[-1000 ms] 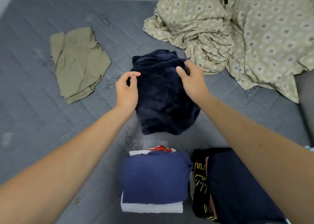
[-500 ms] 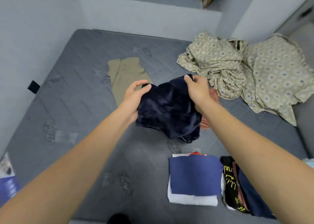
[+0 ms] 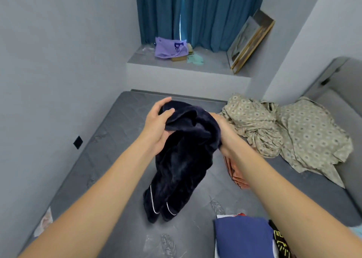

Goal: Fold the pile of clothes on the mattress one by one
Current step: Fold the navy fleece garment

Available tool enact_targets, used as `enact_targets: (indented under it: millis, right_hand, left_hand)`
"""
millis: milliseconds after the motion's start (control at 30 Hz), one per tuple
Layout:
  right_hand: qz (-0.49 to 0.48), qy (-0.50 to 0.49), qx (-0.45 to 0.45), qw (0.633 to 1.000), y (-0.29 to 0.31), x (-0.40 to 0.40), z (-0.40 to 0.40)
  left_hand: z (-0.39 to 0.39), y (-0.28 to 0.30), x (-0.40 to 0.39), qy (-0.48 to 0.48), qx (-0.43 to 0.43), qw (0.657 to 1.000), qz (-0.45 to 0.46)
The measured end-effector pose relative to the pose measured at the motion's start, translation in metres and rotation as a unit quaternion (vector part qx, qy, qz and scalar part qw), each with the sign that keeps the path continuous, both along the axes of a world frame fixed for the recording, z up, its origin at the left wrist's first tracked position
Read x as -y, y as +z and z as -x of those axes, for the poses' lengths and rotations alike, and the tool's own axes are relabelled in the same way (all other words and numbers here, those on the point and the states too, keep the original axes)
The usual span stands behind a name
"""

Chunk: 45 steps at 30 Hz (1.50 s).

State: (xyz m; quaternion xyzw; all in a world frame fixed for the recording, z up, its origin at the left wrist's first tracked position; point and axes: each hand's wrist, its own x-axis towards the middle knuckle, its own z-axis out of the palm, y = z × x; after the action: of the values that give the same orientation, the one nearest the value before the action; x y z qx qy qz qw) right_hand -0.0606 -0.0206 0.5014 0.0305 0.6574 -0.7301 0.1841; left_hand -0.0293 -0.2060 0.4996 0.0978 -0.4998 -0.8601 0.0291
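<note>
Right now I am holding a dark navy plush garment (image 3: 184, 159) up in front of me over the grey mattress (image 3: 109, 140), and its long axis runs almost straight down from my hands. My left hand (image 3: 158, 126) grips the bunched top edge, thumb over the cloth and fingers curled behind it. My right hand (image 3: 219, 128) is at the same height, touching the other side of the bundle, but the fabric drapes over it, so I cannot tell how its fingers lie. Both hands sit close together at the top, so neither is clearly nearer; the garment hangs below and between them. Its lower end, two cuffs with thin white piping (image 3: 160, 208), reaches down to about the mattress surface; whether it touches I cannot say. I judge it to be trousers, gathered and not yet spread flat. To lay it out, I would expect to move the hands apart along the top edge. An orange cloth (image 3: 238, 177) lies under my right forearm, a patterned beige sheet (image 3: 293, 132) is heaped to the right, and folded clothes (image 3: 241, 236) sit near me at lower right.
</note>
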Motion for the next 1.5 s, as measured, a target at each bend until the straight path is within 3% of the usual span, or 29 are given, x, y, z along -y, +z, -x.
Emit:
enact_targets:
  millis: [133, 200, 300, 400, 633, 833, 967, 1033, 1133, 1267, 1333, 1433, 1500]
  right_hand:
    - [0.121, 0.177, -0.035, 0.976, 0.021, 0.012, -0.048]
    - [0.143, 0.214, -0.078, 0.963, 0.018, 0.015, -0.059]
    - [0.028, 0.185, -0.151, 0.971, 0.009, 0.026, -0.074]
    - [-0.098, 0.116, -0.207, 0.967, 0.0, 0.037, -0.086]
    - [-0.124, 0.037, -0.256, 0.958, 0.015, 0.037, -0.106]
    - [-0.211, -0.004, -0.357, 0.91, 0.057, 0.05, -0.112]
    - [-0.243, -0.025, -0.417, 0.875, 0.099, 0.07, -0.12]
    - [-0.253, -0.029, -0.442, 0.86, 0.12, 0.081, -0.126]
    - [-0.292, -0.024, -0.464, 0.836, 0.142, 0.089, -0.131]
    - [-0.324, -0.057, -0.461, 0.824, 0.157, 0.081, -0.132]
    - [-0.347, -0.061, -0.456, 0.817, 0.157, 0.074, -0.132]
    - [-0.37, -0.069, -0.449, 0.811, 0.151, 0.06, -0.133]
    - [-0.378, -0.072, -0.437, 0.813, 0.146, 0.048, -0.135]
  left_hand:
    - [-0.021, 0.023, 0.003, 0.062, 0.006, 0.998, 0.009]
    - [-0.036, 0.026, 0.002, 0.078, 0.017, 0.997, 0.006]
    - [-0.062, 0.026, -0.002, 0.089, 0.013, 0.996, -0.008]
    - [-0.092, 0.022, 0.001, 0.08, -0.005, 0.996, 0.035]
    - [-0.13, 0.02, 0.031, 0.126, -0.012, 0.972, 0.196]
    - [-0.15, 0.036, 0.067, 0.145, -0.032, 0.955, 0.258]
    - [-0.175, 0.052, 0.093, 0.039, -0.121, 0.937, 0.326]
    - [-0.188, 0.054, 0.109, -0.047, -0.133, 0.911, 0.387]
    - [-0.201, 0.049, 0.135, -0.177, -0.076, 0.86, 0.472]
    - [-0.209, 0.027, 0.173, -0.247, -0.019, 0.809, 0.533]
    - [-0.215, 0.017, 0.183, -0.229, -0.004, 0.834, 0.502]
    - [-0.221, 0.016, 0.186, -0.108, -0.028, 0.916, 0.385]
    - [-0.218, 0.023, 0.191, -0.043, -0.064, 0.924, 0.374]
